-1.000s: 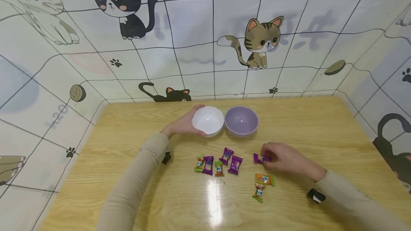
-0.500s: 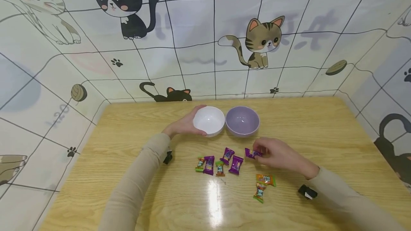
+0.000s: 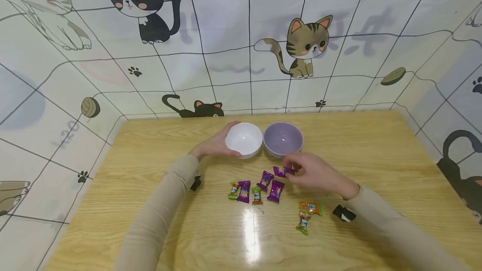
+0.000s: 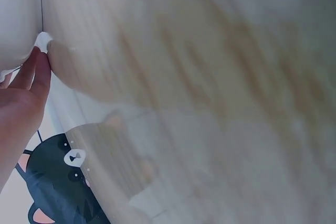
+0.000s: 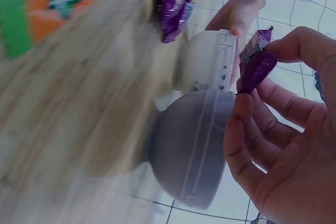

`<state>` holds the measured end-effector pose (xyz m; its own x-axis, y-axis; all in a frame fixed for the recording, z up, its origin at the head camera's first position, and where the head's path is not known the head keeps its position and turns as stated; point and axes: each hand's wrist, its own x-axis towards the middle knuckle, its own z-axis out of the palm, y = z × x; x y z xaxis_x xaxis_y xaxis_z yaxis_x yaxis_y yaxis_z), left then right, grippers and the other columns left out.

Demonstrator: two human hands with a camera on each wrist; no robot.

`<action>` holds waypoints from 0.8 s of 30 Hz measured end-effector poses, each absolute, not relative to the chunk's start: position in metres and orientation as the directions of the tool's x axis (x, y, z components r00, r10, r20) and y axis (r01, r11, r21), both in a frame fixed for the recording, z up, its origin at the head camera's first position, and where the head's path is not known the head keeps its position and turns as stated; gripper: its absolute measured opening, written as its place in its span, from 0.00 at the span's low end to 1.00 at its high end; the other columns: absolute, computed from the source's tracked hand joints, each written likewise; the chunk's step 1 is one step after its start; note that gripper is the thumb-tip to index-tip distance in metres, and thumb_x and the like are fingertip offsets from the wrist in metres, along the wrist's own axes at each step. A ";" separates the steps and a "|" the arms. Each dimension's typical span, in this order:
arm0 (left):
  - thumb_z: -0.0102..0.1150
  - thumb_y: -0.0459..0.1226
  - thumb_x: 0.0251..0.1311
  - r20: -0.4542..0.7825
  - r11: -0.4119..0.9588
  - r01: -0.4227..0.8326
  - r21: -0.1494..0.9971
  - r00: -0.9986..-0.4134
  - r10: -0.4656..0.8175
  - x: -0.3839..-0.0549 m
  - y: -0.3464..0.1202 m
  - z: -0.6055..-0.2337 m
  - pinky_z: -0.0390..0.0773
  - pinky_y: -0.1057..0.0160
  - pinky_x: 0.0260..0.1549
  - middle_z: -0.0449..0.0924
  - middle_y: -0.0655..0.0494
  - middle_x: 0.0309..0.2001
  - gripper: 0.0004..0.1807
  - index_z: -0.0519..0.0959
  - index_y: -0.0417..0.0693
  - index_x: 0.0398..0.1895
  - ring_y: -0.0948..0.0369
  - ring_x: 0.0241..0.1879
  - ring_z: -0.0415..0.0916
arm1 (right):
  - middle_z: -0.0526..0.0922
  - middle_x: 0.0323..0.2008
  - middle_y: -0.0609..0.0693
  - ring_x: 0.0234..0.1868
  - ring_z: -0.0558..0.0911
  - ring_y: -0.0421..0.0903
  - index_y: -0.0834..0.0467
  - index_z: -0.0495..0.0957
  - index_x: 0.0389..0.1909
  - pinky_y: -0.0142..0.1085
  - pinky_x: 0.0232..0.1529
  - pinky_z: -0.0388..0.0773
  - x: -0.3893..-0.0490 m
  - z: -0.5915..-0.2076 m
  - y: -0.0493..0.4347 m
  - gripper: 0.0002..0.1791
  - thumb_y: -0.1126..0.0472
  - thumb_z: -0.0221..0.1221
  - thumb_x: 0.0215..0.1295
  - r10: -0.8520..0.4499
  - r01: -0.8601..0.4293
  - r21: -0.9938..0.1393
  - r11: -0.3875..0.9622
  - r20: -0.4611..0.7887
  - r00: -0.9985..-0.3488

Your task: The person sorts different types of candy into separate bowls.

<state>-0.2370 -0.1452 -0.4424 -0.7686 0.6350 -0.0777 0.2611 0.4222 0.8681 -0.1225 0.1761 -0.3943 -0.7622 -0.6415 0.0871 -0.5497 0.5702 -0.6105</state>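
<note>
Fingers of the right hand (image 3: 318,173) pinched nearly together on a purple candy (image 3: 279,172), left hand (image 3: 216,143) curled round the white bowl (image 3: 244,140) | vs a second ago, that candy's come left and up — now just short of the purple bowl (image 3: 283,138), near the loose purple candies (image 3: 276,191) | looks mid-carry to me — white bowl hasn't budged
</note>
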 end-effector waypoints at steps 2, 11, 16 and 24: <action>0.77 0.37 0.42 -0.075 0.421 0.262 0.868 -0.769 0.635 -0.237 -0.146 -0.442 0.63 0.50 0.61 0.56 0.46 0.69 0.62 0.44 0.51 0.76 0.51 0.65 0.59 | 0.77 0.31 0.39 0.30 0.75 0.40 0.56 0.79 0.37 0.36 0.31 0.77 -0.124 -0.393 0.172 0.09 0.64 0.65 0.54 -0.647 -0.558 -0.608 0.565 0.094 -0.757; 0.77 0.38 0.42 -0.083 0.429 0.260 0.865 -0.769 0.634 -0.237 -0.146 -0.440 0.63 0.49 0.61 0.55 0.45 0.69 0.61 0.44 0.51 0.76 0.50 0.65 0.58 | 0.79 0.31 0.41 0.30 0.76 0.40 0.57 0.80 0.36 0.36 0.32 0.78 -0.130 -0.395 0.154 0.09 0.65 0.64 0.54 -0.658 -0.545 -0.662 0.514 0.103 -0.746; 0.76 0.37 0.43 -0.075 0.426 0.273 0.862 -0.763 0.642 -0.237 -0.145 -0.439 0.63 0.50 0.61 0.54 0.44 0.70 0.61 0.44 0.52 0.76 0.49 0.66 0.58 | 0.80 0.33 0.43 0.31 0.77 0.40 0.58 0.79 0.38 0.35 0.32 0.78 -0.135 -0.392 0.146 0.09 0.65 0.64 0.55 -0.644 -0.542 -0.686 0.484 0.140 -0.752; 0.75 0.35 0.44 -0.074 0.404 0.265 0.876 -0.753 0.654 -0.237 -0.147 -0.440 0.63 0.49 0.60 0.55 0.44 0.69 0.60 0.43 0.48 0.76 0.49 0.65 0.58 | 0.79 0.32 0.43 0.31 0.76 0.41 0.57 0.79 0.37 0.36 0.32 0.78 -0.149 -0.384 0.128 0.08 0.66 0.65 0.56 -0.640 -0.579 -0.661 0.477 0.190 -0.744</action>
